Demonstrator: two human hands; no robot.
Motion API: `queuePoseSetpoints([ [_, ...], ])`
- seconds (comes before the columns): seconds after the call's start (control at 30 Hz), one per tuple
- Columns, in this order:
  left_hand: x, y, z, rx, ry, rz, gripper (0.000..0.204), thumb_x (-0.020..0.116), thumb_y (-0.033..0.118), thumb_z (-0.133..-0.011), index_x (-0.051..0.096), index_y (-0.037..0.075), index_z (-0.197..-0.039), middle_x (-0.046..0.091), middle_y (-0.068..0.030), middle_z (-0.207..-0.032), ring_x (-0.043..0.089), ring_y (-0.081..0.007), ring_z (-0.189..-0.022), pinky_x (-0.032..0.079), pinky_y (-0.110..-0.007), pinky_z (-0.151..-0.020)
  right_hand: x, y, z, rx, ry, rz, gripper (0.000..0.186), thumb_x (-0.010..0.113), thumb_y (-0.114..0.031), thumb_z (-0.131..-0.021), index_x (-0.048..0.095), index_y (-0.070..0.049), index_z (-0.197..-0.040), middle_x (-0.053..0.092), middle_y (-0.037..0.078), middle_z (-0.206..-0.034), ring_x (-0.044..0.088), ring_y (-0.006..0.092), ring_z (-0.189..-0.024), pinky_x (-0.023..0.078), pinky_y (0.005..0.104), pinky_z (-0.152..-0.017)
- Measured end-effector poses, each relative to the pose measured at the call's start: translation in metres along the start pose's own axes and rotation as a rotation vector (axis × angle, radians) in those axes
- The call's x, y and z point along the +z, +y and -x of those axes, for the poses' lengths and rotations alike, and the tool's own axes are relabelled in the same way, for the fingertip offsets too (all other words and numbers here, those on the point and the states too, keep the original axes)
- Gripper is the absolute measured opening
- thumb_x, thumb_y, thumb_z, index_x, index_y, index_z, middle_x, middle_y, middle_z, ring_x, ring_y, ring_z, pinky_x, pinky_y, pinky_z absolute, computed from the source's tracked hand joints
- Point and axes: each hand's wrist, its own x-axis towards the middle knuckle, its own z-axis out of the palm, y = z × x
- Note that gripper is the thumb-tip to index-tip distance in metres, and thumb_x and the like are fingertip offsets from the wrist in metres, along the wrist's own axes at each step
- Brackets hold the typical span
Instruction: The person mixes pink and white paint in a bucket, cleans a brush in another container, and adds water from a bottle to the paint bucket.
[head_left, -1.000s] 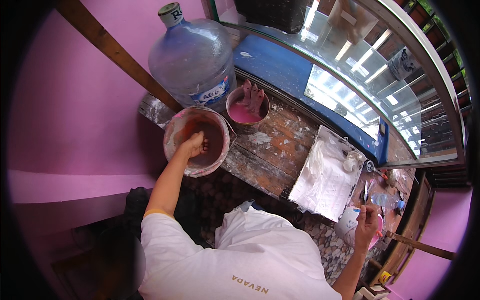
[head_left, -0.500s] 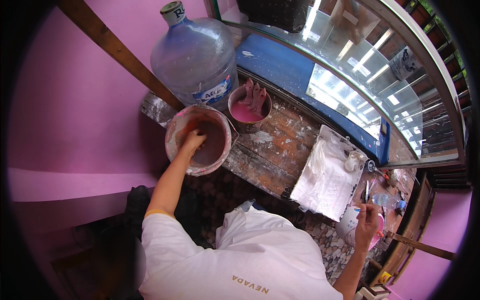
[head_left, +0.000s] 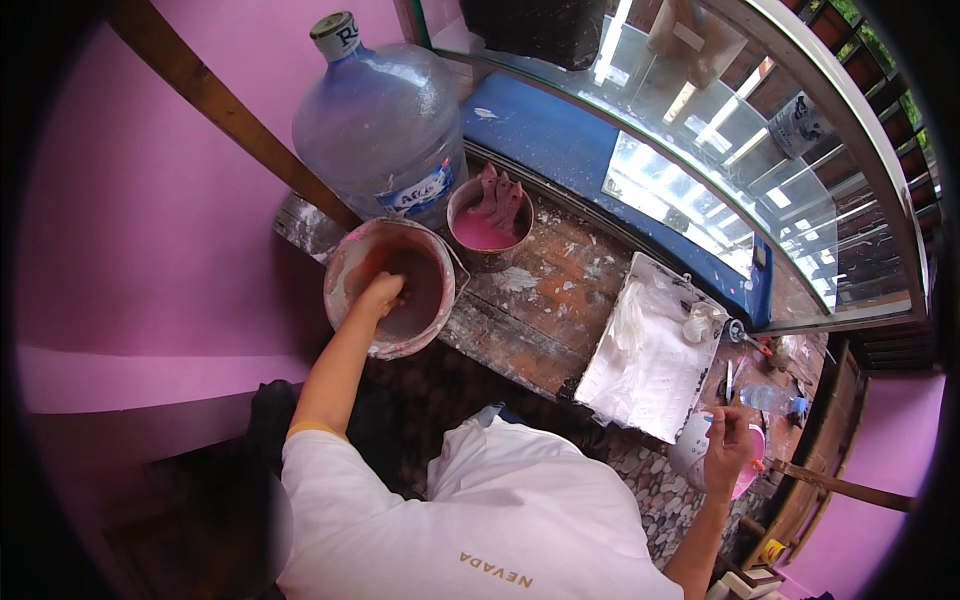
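At the left, my left hand (head_left: 385,293) reaches down inside a paint-smeared bucket (head_left: 341,268) with murky brownish liquid in it. Its fingers are curled together at the liquid, and what they may hold is hidden. My right hand (head_left: 730,448) is raised at the lower right, its fingers pinched together. A bit of pale blue shows at the fingertips, too small to name. Just behind that hand stands a white pail (head_left: 690,450) with a pink inside. Beside the bucket is a smaller pot (head_left: 487,232) of pink paint with stained cloth or gloves over its rim.
A large blue water jug (head_left: 375,120) stands behind the bucket against the pink wall. A plastic-covered paint tray (head_left: 650,350) lies on the stained wooden bench (head_left: 530,330). A small bottle (head_left: 772,399) is at the right. A glass case (head_left: 690,110) borders the far side.
My left hand has turned and shifted slightly within the bucket, its fingers now less visible. The right hand stays raised and pinched. The whole view has shifted a little.
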Motion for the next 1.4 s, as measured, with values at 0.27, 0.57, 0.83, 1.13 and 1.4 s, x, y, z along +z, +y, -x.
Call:
queuePoseSetpoints([
  [0.27, 0.003, -0.008, -0.032, 0.274, 0.191, -1.247, 0.032, 0.055, 0.007, -0.094, 0.068, -0.008, -0.119, 0.067, -0.0343, -0.123, 0.069, -0.0462, -0.112, 0.055, -0.05, -0.095, 0.003, -0.01, -0.002, 0.002, 0.003, 0.027, 0.015, 0.066, -0.015, -0.104, 0.062, -0.002, -0.099, 0.06, -0.002, -0.082, 0.055, 0.0062, -0.076, 0.045, 0.0238, -0.069],
  [0.57, -0.063, -0.076, -0.132, 0.486, 0.26, -1.415, 0.026, 0.062, 0.009, -0.087, 0.075, 0.0, -0.108, 0.072, -0.0298, -0.112, 0.069, -0.0436, -0.111, 0.055, -0.051, -0.098, 0.01, -0.016, -0.009, -0.082, -0.016, 0.015, 0.013, 0.066, -0.016, -0.104, 0.062, -0.004, -0.1, 0.057, -0.003, -0.081, 0.051, 0.0054, -0.07, 0.042, 0.0221, -0.063],
  [0.83, -0.01, -0.018, -0.014, 0.534, 0.223, -1.467, 0.032, 0.054, 0.02, -0.093, 0.078, 0.0, -0.098, 0.072, -0.0294, -0.113, 0.07, -0.0444, -0.11, 0.055, -0.053, -0.097, 0.017, -0.014, -0.005, -0.025, -0.064, -0.004, 0.013, 0.066, -0.013, -0.104, 0.062, -0.002, -0.099, 0.059, -0.002, -0.082, 0.055, 0.006, -0.073, 0.046, 0.0245, -0.067],
  [1.13, -0.006, 0.002, 0.015, 0.43, 0.209, -1.009, 0.035, 0.046, 0.019, -0.097, 0.075, 0.0, -0.091, 0.073, -0.0295, -0.107, 0.074, -0.0391, -0.095, 0.057, -0.052, -0.084, 0.104, -0.076, -0.026, -0.024, -0.527, -0.204, 0.016, 0.057, -0.013, -0.108, 0.065, -0.001, -0.116, 0.062, 0.002, -0.093, 0.06, 0.0085, -0.083, 0.048, 0.0238, -0.07],
  [1.4, -0.017, 0.01, 0.097, 0.195, -0.077, 0.099, 0.052, 0.041, 0.026, -0.101, 0.056, 0.006, -0.146, 0.045, -0.0235, -0.16, 0.044, -0.0314, -0.145, 0.042, -0.047, -0.109, 0.322, -0.182, -0.023, 0.238, -1.192, -0.773, 0.043, 0.051, -0.026, -0.11, 0.058, 0.008, -0.135, 0.065, 0.018, -0.129, 0.064, 0.0253, -0.12, 0.052, 0.0402, -0.107],
])
